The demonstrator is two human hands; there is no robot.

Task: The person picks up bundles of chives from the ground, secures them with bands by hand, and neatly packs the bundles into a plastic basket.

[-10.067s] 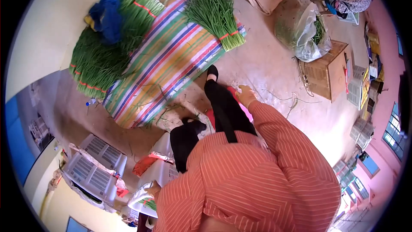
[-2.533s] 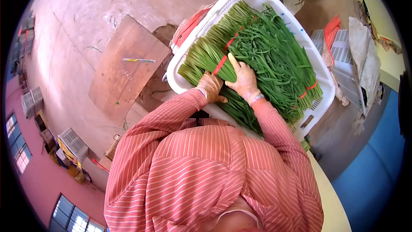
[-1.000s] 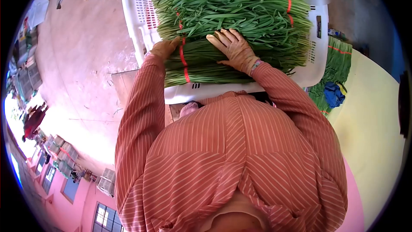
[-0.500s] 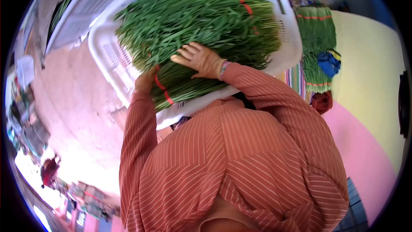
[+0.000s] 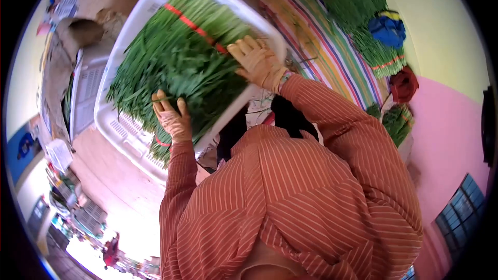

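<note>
A white plastic crate (image 5: 106, 80) is filled with bundles of long green leafy stalks (image 5: 150, 52), which look like garlic chives. A red band (image 5: 188, 22) wraps the bundles at the top, and another red band (image 5: 162, 141) shows low at the crate's left side. My left hand (image 5: 174, 121), in a tan glove, rests on the leaf ends with fingers spread. My right hand (image 5: 261, 66), gloved the same, lies over the stalk ends near the crate's right rim, fingers stretched out. Neither hand is closed round anything.
To the right lies a striped cloth (image 5: 319, 41) with more banded green bundles (image 5: 358, 0) and a blue cloth item (image 5: 387, 31). A dark red item (image 5: 403, 84) sits beside it. Another pale crate (image 5: 89, 91) stands at left. Walls run along the right.
My view has turned, showing more of the striped cloth. My left hand has moved from the lower banded bundle onto the leaf ends; my right hand has shifted toward the crate's right rim.
</note>
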